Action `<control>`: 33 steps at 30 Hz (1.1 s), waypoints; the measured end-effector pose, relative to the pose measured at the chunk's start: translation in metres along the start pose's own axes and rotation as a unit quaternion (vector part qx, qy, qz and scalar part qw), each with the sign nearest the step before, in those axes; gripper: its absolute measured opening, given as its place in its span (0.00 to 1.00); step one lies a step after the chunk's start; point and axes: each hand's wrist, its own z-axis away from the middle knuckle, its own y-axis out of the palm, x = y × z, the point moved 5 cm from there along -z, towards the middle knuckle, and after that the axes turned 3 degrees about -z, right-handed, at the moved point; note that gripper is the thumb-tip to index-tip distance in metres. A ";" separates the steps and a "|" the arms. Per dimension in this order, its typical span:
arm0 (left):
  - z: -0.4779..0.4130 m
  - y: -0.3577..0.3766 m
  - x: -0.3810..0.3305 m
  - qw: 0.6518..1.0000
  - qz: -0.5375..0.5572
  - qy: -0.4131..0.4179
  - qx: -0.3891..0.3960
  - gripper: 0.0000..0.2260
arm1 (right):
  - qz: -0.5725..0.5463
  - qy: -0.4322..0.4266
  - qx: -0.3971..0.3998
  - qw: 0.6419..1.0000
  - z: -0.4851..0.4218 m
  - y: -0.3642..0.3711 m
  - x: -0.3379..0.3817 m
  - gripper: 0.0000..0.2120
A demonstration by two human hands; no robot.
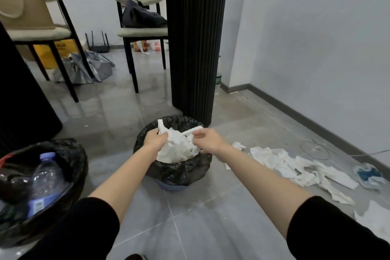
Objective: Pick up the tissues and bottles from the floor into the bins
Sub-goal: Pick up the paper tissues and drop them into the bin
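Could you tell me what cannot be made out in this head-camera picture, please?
- Head view: inside of the middle bin, covered by the tissue wad that the left hand and right hand grip.
- Head view: left bin, cut by the frame edge.
- Head view: bottle by the wall, half hidden behind the table leg.

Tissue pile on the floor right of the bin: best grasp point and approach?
Pinch the raised crumpled folds near the middle of the tissue pile, coming straight down. It lies flat and spread out, so no side offers an edge. The right hand is nearer, but now grips tissues over the bin.
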 end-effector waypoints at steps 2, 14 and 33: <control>0.000 0.003 0.002 0.998 -0.060 0.008 0.005 0.18 | 0.006 0.012 0.048 0.999 0.002 0.008 0.002 0.20; 0.032 0.090 -0.027 0.980 -0.110 0.158 0.042 0.16 | 0.019 0.073 -0.076 0.994 0.025 -0.066 -0.082 0.10; 0.022 0.261 0.037 0.954 -0.210 0.105 0.186 0.16 | 0.097 0.214 -0.145 0.961 0.034 -0.143 -0.228 0.18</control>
